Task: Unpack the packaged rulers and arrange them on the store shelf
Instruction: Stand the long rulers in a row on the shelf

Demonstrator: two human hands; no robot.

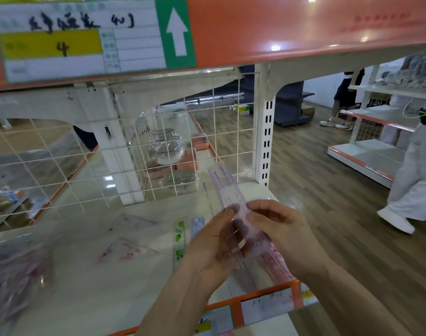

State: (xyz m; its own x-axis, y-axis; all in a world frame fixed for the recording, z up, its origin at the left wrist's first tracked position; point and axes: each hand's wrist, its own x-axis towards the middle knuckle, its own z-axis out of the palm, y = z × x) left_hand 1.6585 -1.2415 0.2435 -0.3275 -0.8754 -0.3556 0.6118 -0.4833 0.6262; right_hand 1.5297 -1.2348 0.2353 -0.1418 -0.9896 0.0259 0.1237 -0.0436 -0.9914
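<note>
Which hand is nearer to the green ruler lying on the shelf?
Left. The left hand is just right of the green ruler, holding the ruler package. The right hand holds the same package farther right, beyond the left hand.

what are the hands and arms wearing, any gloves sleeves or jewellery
Nothing is worn that shows. The left hand and right hand are bare, without gloves, rings or a watch. Both forearms are bare to the picture's bottom edge; no sleeve or cuff is in view.
</note>
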